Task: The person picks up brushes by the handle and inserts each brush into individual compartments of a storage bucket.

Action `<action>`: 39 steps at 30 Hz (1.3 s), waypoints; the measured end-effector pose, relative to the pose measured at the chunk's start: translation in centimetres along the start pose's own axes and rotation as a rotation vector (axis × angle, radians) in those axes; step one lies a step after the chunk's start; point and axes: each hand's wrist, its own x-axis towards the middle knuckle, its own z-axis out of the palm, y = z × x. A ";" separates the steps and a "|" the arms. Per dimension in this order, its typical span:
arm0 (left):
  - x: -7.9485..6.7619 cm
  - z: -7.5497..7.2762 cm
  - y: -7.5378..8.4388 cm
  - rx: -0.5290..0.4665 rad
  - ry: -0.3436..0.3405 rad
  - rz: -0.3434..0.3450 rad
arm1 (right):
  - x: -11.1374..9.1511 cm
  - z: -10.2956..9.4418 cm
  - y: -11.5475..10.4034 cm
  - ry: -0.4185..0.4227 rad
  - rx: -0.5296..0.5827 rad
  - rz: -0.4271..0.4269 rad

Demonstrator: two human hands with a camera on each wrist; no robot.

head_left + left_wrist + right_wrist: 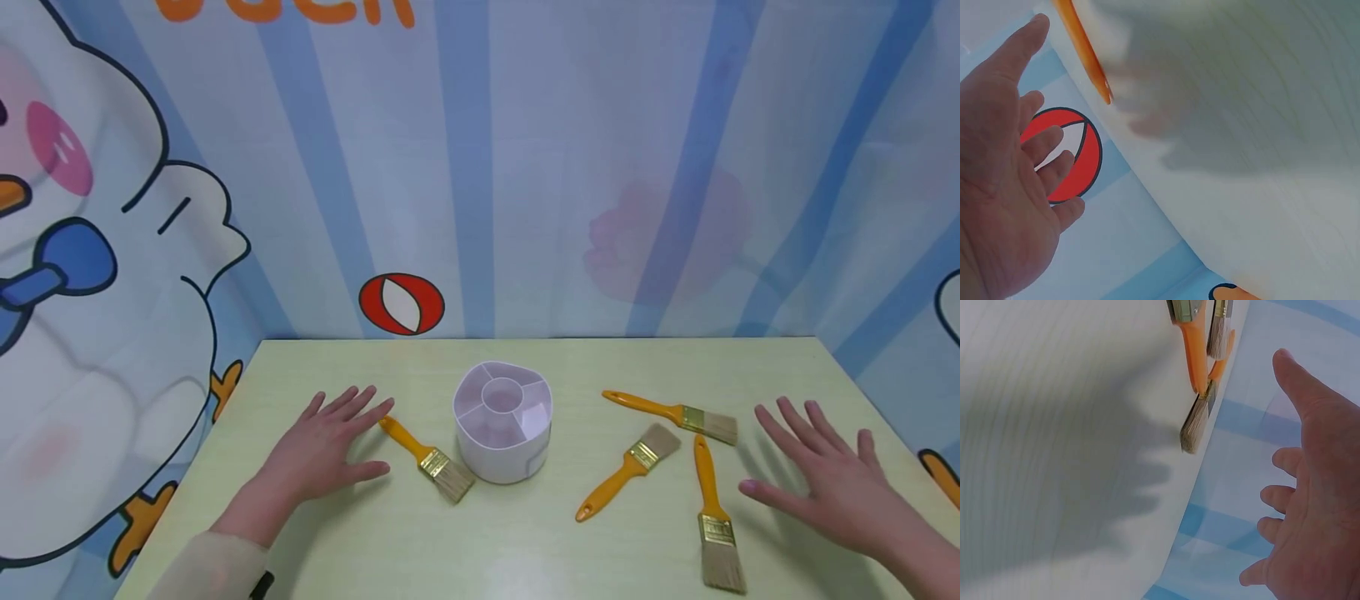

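Note:
My left hand (318,454) hovers over the left of the table with its fingers spread, holding nothing. Nearest it lies a paintbrush (426,458) with an orange handle, bristles toward the lilac compartmented holder (502,423) in the middle. Over on the right, my right hand (832,492) is also spread out and holds nothing. Beside it are three more orange-handled paintbrushes: one pointing its bristles toward me (716,517), one lying crosswise farther back (671,414), and one slanted nearer the holder (628,472). In the left wrist view an orange handle (1085,53) shows beyond the thumb.
The pale wooden table (525,550) ends at a straight back edge against a blue striped backdrop (525,167). A cartoon duck figure (97,333) is printed on the left of the cloth, and a red-and-white ball (375,304) above the table's edge.

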 end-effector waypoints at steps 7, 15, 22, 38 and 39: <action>1.0 0.4 0.6 0.012 -0.043 0.044 | 0.4 0.0 -1.1 -0.024 0.036 -0.019; 1.8 0.9 1.1 0.015 -0.068 0.117 | 1.1 -0.1 -2.9 -0.035 0.116 -0.087; 2.1 0.9 1.4 0.038 -0.079 0.184 | 2.3 0.2 -5.5 -0.052 0.213 -0.154; 3.2 2.2 1.2 0.038 -0.054 0.308 | 5.2 0.6 -13.0 -0.020 0.320 -0.362; 3.2 2.2 1.2 0.027 -0.055 0.309 | 5.4 0.6 -13.4 -0.023 0.319 -0.369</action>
